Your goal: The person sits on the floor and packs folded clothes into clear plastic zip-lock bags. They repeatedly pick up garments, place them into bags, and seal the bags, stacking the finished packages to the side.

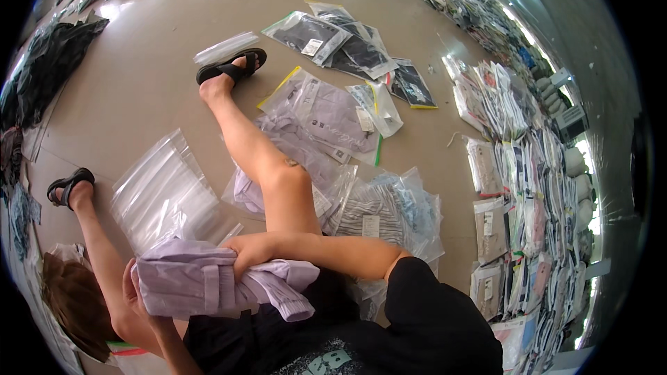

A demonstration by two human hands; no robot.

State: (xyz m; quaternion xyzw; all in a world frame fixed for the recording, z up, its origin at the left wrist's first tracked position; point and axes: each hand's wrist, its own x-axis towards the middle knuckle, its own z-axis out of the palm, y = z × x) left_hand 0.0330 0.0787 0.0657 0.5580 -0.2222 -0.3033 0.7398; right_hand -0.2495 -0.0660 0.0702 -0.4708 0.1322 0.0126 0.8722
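A folded lilac garment [179, 279] lies across my lap, with a strap-like band over it and a gathered cuff hanging loose on the right. My left hand [136, 293] grips its left edge, thumb in front and the other fingers partly hidden behind. Coming across from the right, my right hand [248, 250] has its fingers tucked into a fold near the middle, their tips hidden by cloth. Just beyond the garment, a stack of clear plastic bags [167, 191] rests on the floor by my leg.
Between my legs and the right-hand rows lie bagged lilac clothes [333, 114] and a bagged striped garment [365, 212]. Farther off are dark bagged garments [306, 35]. Long rows of packed clothing [521, 236] line the right side. Dark clothes [48, 73] lie at left, above a brown cloth heap [73, 298].
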